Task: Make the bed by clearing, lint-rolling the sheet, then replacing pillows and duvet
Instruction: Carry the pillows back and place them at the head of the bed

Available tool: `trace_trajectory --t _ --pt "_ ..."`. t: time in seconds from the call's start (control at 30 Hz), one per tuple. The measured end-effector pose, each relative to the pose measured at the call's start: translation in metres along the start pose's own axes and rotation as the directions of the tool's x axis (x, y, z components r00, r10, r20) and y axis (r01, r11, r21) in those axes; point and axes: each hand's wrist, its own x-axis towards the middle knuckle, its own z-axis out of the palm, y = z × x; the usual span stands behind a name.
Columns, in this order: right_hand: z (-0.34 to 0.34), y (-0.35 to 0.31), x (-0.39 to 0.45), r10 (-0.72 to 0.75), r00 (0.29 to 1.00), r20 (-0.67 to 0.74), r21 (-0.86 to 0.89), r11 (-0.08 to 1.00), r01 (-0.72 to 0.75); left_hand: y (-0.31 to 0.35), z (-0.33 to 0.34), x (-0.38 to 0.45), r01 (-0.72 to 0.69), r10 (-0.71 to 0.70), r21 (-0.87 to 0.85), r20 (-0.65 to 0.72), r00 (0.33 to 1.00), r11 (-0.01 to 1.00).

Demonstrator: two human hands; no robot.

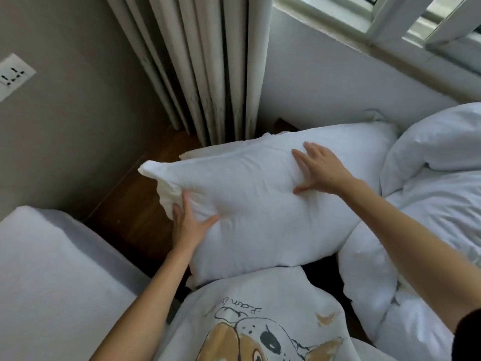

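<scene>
- A plump white rectangular pillow [263, 204] fills the centre of the view, resting against a heaped white duvet [429, 204] on the right.
- The left hand [188, 225] presses on the pillow's lower left corner, fingers straight, thumb spread.
- The right hand [321, 169] lies flat on the pillow's upper right, fingers straight and splayed.
- A bed with a white fitted sheet [52, 269] sits at lower left, apart from the pillow across brown wooden floor [135, 204].
- Pale pleated curtains [208, 74] hang behind.
</scene>
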Motion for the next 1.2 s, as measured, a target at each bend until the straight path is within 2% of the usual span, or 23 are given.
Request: trace_trajectory --t 0.17,0.27,0.5,0.63,0.8,1.2 --pt "-0.001 0.015 0.043 0.029 0.991 0.133 -0.093 0.996 -0.017 -0.002 0.008 0.033 0.22 -0.219 -0.141 0.026 0.975 0.965" --pt "0.008 0.022 0.062 0.05 0.978 0.205 -0.1 0.995 -0.03 -0.001 0.019 0.045 0.259 -0.252 -0.199 0.059 0.966 0.945" --pt "0.014 0.022 0.076 -0.008 0.978 0.21 -0.03 0.999 0.014 0.018 0.03 0.03 0.154 -0.162 -0.239 -0.014 0.987 0.959" --pt "-0.003 0.019 0.063 0.007 0.99 0.144 0.101 0.995 -0.022 0.041 0.014 0.019 0.094 -0.117 -0.224 -0.092 0.989 0.97" --pt "-0.044 0.013 0.024 0.023 0.996 0.091 0.169 0.985 -0.038 0.065 -0.031 0.002 -0.062 0.036 -0.185 -0.141 0.989 0.981" --pt "-0.093 -0.05 -0.06 0.093 0.993 -0.07 0.233 0.97 -0.075 0.061 -0.074 -0.043 -0.171 0.118 -0.217 -0.236 0.965 0.961"
